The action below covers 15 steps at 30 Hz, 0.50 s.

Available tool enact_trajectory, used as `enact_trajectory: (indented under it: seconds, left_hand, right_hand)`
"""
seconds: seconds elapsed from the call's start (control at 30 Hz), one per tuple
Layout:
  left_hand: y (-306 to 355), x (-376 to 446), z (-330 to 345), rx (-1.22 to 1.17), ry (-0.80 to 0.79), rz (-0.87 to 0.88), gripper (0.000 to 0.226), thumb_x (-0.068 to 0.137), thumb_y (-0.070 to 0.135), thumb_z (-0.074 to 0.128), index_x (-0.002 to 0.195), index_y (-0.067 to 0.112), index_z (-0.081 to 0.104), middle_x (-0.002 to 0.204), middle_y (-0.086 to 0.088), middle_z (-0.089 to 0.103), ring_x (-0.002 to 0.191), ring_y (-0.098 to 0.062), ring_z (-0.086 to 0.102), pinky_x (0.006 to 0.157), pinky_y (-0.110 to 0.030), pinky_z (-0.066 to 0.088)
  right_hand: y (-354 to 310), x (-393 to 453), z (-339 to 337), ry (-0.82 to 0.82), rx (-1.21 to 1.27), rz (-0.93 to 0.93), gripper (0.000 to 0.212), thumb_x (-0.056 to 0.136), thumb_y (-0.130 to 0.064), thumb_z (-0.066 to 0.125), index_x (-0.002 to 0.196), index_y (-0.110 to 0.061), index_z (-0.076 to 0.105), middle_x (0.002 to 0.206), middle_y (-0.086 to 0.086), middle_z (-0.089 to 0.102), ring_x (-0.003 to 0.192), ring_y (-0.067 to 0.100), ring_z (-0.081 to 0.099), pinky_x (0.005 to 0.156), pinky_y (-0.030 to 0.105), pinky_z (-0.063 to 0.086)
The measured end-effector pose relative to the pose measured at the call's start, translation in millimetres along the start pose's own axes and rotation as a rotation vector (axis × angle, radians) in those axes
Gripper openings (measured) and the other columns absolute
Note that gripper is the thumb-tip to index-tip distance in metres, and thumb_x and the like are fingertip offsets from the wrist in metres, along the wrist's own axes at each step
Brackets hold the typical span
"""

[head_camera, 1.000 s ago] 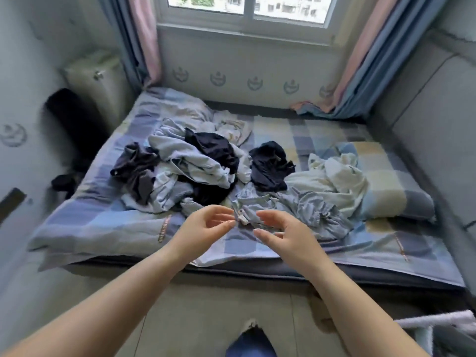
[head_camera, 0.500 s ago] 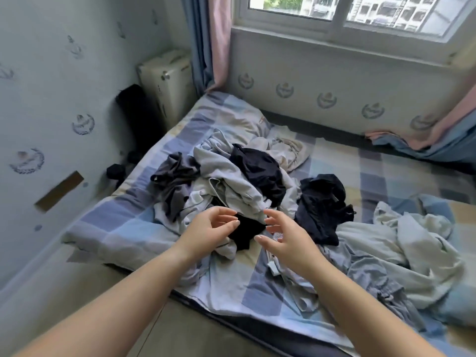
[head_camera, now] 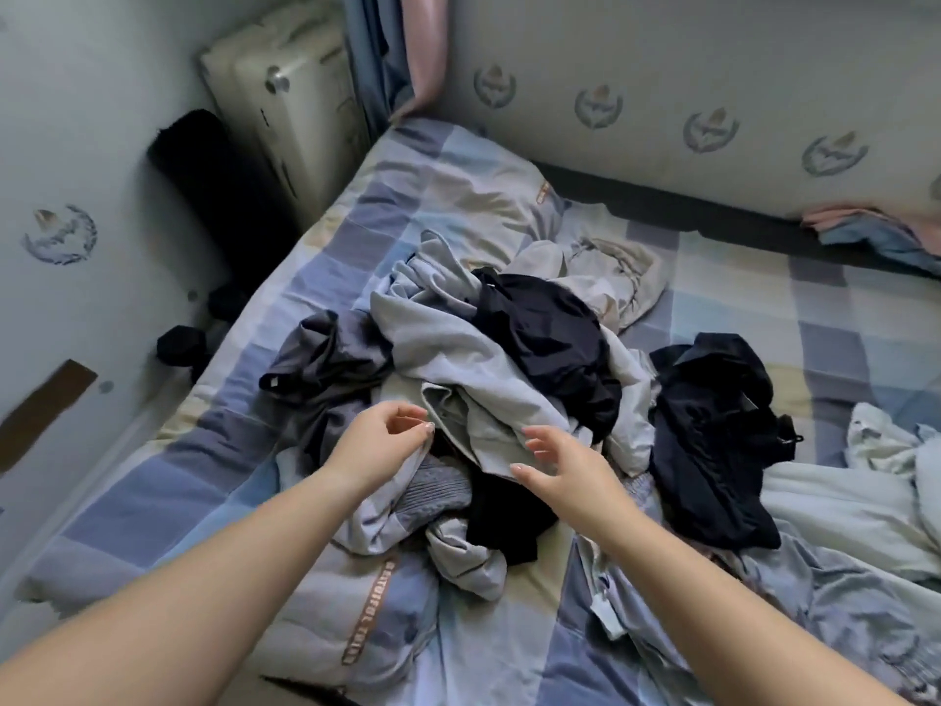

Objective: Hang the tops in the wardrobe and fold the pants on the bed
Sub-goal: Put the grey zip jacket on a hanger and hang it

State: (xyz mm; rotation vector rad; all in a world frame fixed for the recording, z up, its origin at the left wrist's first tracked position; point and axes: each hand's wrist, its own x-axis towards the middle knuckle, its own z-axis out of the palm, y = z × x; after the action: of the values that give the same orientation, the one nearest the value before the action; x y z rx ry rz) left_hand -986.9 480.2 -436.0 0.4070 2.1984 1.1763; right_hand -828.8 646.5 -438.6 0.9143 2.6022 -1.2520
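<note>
Left grip (head_camera: 379,440) loose | right grip (head_camera: 555,463) spread | over clothes pile (head_camera: 489,359)

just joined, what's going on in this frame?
A person stands at a bed with a heap of unsorted clothes. Both hands reach over the light grey garment in the middle of the pile: the left hand has its fingers loosely curled at the fabric's edge, the right hand is open just above it. Nothing looks lifted, folded or hung yet.
</note>
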Motion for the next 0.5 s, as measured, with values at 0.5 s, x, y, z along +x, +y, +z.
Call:
enact_trajectory:
  seconds: [0.5]
  left_hand:
    - [-132, 224, 56, 0.185, -0.068, -0.023, 0.033, 0.085, 0.012, 0.066, 0.117, 0.007, 0.062, 0.110, -0.002, 0.064, 0.108, -0.022, 0.059, 0.073, -0.017, 0.036]
  right_hand:
    - [48, 215, 149, 0.021, -0.087, 0.014, 0.060, 0.085, -0.033, 0.066, 0.140, -0.030, 0.044, 0.133, -0.006, 0.057, 0.122, 0.012, 0.052, 0.094, 0.025, 0.042]
